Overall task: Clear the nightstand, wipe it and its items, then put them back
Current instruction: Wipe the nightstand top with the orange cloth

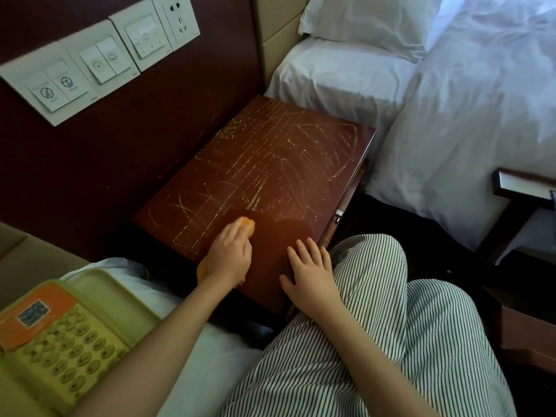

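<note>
the telephone point(54, 332) sits off the nightstand point(270, 152) to its near left, while on the nightstand's near edge the right hand point(313, 269) lies flat, fingers spread, and the left hand point(227, 254) clutches an orange cloth point(246, 225), seemingly mid-wipe, with the streaked far half likely next.

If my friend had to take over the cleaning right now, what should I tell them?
Left hand grips the orange cloth and presses it on the nightstand, near the person's side. Right hand rests flat on the top, holding nothing. The telephone lies on the bed to the left.
Done: nightstand cleared, top streaked with wipe marks.
Left: finish the top, wipe the telephone, put it back.
</note>
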A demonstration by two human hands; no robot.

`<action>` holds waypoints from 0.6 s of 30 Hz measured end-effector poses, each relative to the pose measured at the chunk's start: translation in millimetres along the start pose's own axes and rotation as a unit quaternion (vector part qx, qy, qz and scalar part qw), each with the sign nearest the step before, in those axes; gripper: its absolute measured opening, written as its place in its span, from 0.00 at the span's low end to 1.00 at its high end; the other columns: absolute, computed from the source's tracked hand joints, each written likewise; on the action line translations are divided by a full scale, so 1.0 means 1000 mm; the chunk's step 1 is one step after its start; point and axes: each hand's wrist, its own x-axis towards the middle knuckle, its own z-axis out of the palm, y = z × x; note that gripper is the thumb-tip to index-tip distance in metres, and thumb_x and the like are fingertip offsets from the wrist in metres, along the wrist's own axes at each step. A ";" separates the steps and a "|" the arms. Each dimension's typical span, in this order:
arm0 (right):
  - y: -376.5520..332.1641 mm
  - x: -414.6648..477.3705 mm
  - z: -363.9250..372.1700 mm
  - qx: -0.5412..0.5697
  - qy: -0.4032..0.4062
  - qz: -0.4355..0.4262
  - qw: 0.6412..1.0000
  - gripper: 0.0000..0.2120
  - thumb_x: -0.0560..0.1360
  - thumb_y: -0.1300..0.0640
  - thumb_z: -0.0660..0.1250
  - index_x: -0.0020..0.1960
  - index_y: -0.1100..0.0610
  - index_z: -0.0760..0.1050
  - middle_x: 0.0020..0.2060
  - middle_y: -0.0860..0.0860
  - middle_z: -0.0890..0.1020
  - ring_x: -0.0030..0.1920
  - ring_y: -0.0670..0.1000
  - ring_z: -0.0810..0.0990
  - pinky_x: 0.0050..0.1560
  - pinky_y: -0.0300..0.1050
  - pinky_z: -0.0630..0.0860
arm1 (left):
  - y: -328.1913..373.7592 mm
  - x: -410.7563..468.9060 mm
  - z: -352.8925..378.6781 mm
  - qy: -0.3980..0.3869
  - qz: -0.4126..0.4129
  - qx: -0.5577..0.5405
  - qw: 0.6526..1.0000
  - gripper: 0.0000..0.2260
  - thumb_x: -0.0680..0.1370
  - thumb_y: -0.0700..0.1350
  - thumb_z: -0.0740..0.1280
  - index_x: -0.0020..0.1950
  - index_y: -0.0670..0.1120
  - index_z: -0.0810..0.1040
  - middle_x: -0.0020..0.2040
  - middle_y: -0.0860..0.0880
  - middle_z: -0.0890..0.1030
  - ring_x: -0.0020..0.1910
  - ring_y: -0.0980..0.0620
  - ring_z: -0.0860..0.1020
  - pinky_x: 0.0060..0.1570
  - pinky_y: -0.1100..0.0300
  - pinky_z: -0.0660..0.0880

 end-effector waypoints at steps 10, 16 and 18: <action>0.002 0.000 -0.002 0.026 0.025 0.024 0.999 0.28 0.81 0.48 0.53 0.77 0.55 0.52 0.77 0.53 0.51 0.76 0.54 0.41 0.72 0.51 0.35 | 0.054 -0.003 0.011 -0.020 0.055 -0.008 0.998 0.19 0.81 0.43 0.54 0.72 0.48 0.65 0.73 0.48 0.64 0.72 0.49 0.62 0.68 0.55 0.60; 0.005 0.000 -0.002 0.027 0.016 0.023 0.999 0.28 0.81 0.47 0.53 0.77 0.55 0.51 0.77 0.53 0.50 0.76 0.54 0.40 0.72 0.50 0.34 | -0.002 -0.032 -0.005 -0.063 0.190 -0.013 0.980 0.20 0.78 0.46 0.53 0.68 0.49 0.72 0.68 0.48 0.73 0.66 0.49 0.71 0.66 0.53 0.66; 0.006 0.001 -0.002 0.026 0.013 0.021 0.999 0.28 0.81 0.47 0.53 0.77 0.55 0.50 0.77 0.53 0.49 0.76 0.54 0.40 0.72 0.51 0.34 | -0.013 -0.018 -0.007 -0.026 0.096 -0.024 0.995 0.20 0.79 0.46 0.52 0.70 0.48 0.70 0.70 0.48 0.70 0.68 0.48 0.68 0.66 0.51 0.68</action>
